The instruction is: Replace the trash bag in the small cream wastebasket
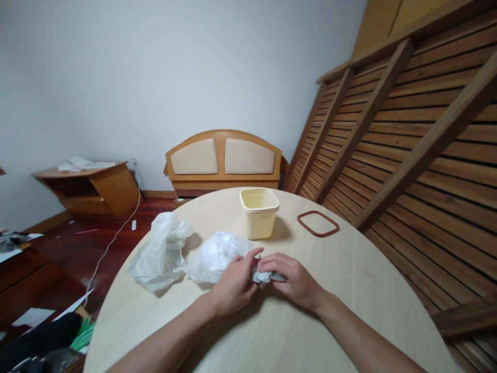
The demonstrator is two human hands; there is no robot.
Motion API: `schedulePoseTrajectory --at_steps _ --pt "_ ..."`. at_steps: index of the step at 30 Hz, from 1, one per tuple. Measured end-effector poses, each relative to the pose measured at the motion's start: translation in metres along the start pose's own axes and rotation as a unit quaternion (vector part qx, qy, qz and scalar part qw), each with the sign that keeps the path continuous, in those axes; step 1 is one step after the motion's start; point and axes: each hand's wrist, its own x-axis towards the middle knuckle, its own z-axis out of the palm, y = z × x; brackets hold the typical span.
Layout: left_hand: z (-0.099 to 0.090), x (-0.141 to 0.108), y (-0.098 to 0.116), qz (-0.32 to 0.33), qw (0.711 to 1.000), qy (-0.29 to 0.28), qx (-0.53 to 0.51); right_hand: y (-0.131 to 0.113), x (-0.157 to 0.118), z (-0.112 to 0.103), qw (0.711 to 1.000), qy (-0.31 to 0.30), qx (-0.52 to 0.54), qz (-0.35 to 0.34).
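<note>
Bundle (264, 276), pale grey and crumpled: gripped between left hand (235, 282) and right hand (297, 280), well inside the rim of the round bench (349, 295). Pinch lightly with both sets of fingertips; keep pressure even. Avoid dragging white bag (221, 254) beside left hand, or knocking yellow tub (259, 223) toward far edge. For wrist travel, favour right edge, short of brown ring (320, 235).

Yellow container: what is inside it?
The yellow container shows only its upper inner wall; its near side hides the bottom, so anything lying there cannot be seen.
</note>
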Motion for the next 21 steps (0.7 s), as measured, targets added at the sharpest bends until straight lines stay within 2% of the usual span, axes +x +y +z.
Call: schedulePoseTrajectory --at_steps 3,7,10,15,21 --pt "-0.001 -0.001 -0.003 -0.005 1.0 0.017 -0.015 0.0 0.001 0.001 0.999 0.018 0.014 0.023" --pt "0.0 -0.002 -0.005 -0.005 0.999 0.02 -0.041 -0.001 0.002 0.002 0.992 0.02 0.081 0.093" --pt "0.002 -0.002 -0.004 -0.019 0.998 0.02 -0.06 0.0 0.002 0.004 0.983 0.028 0.112 0.145" --pt "-0.001 -0.001 0.004 -0.041 0.994 0.054 -0.08 -0.001 0.004 0.008 0.961 0.06 0.142 0.228" --pt "-0.006 -0.001 0.008 -0.049 0.995 0.062 -0.066 -0.005 0.006 0.011 0.937 0.098 0.186 0.28"
